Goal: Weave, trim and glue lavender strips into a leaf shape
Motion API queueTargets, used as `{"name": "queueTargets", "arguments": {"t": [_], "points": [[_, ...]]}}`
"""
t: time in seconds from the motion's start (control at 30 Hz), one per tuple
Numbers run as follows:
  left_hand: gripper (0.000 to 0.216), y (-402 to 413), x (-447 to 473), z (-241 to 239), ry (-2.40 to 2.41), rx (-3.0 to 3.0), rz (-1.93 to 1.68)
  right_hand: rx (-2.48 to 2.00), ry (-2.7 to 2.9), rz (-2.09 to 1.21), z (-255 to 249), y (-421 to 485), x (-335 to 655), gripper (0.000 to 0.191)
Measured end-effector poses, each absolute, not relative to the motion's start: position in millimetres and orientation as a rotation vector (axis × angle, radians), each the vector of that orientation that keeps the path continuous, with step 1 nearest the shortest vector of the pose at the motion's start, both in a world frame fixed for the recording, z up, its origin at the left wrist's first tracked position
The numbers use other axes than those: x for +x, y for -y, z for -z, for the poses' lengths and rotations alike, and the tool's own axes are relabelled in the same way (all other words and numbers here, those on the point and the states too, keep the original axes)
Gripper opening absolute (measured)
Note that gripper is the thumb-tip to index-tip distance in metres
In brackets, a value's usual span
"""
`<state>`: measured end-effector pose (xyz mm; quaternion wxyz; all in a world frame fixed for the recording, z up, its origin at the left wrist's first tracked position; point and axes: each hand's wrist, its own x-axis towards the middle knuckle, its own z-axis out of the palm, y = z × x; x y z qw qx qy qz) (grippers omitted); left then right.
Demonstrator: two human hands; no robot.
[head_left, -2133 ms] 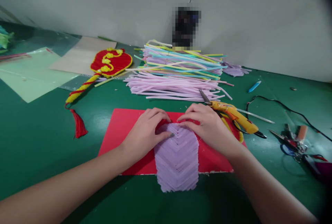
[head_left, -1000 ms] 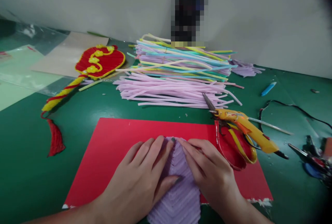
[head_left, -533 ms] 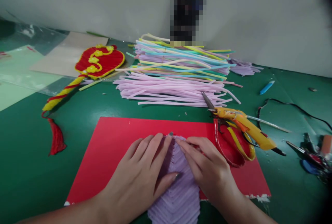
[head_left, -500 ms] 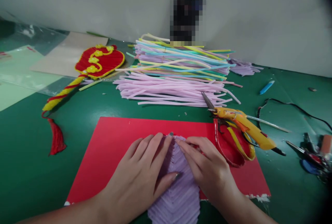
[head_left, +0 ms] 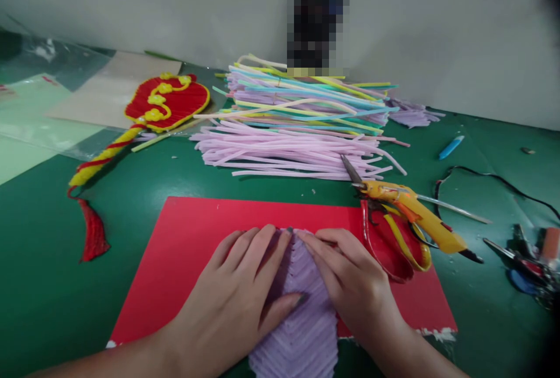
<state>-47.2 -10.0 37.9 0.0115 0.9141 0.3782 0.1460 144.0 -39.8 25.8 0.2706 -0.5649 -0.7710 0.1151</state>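
Note:
A purple panel of pipe cleaners (head_left: 301, 331), laid in a chevron pattern, rests partly on a red board (head_left: 205, 232) and runs down past the bottom of the view. My left hand (head_left: 240, 279) lies flat across its left side, fingers stretched toward the top edge and thumb resting on the middle. At the upper right edge, my right hand (head_left: 354, 279) pinches the panel between thumb and fingers. The exact spot between those fingertips is hidden.
Right of my hands lie pliers (head_left: 387, 261) and a yellow glue gun (head_left: 415, 214). Bundles of pink pipe cleaners (head_left: 284, 147) and mixed-colour ones (head_left: 306, 101) lie behind. A red-and-yellow fan (head_left: 166, 101) with a tassel is at left, keys (head_left: 531, 267) at far right.
Both hands keep nearly the same place on the purple panel. My right fingers have shifted very slightly at its top right edge.

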Motion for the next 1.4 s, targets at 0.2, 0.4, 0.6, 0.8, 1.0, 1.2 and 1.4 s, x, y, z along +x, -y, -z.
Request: {"name": "queueTargets", "arguments": {"t": [0.2,0.4,0.6,0.8,1.0,1.2,1.4], "points": [[0.055,8.7,-47.3,-37.8,-1.181,2.842,-0.460,-1.455,1.999,-0.308,-23.6,39.5,144.5,0.035],[0.054,7.0,-47.4,-39.7,-1.191,2.788,-0.408,-1.533,2.050,-0.269,-28.3,36.5,142.2,0.031],[0.051,6.6,-47.5,-40.0,-1.173,2.772,-0.425,-1.551,2.059,-0.255,-27.6,36.5,142.7,0.034],[0.051,6.0,-47.7,-39.6,-1.165,2.781,-0.409,-1.569,2.057,-0.269,-28.5,36.5,142.2,0.032],[0.056,7.6,-47.8,-38.4,-1.212,2.791,-0.456,-1.465,1.943,-0.237,-28.5,36.5,143.2,0.033],[0.030,10.9,-47.3,-41.6,-1.050,2.906,-0.762,-1.418,2.009,-0.049,-36.8,36.7,141.2,0.028],[0.025,10.6,-47.8,-39.4,-0.972,2.960,-0.698,-1.395,2.129,-0.018,-37.9,38.5,137.9,0.025]]}}
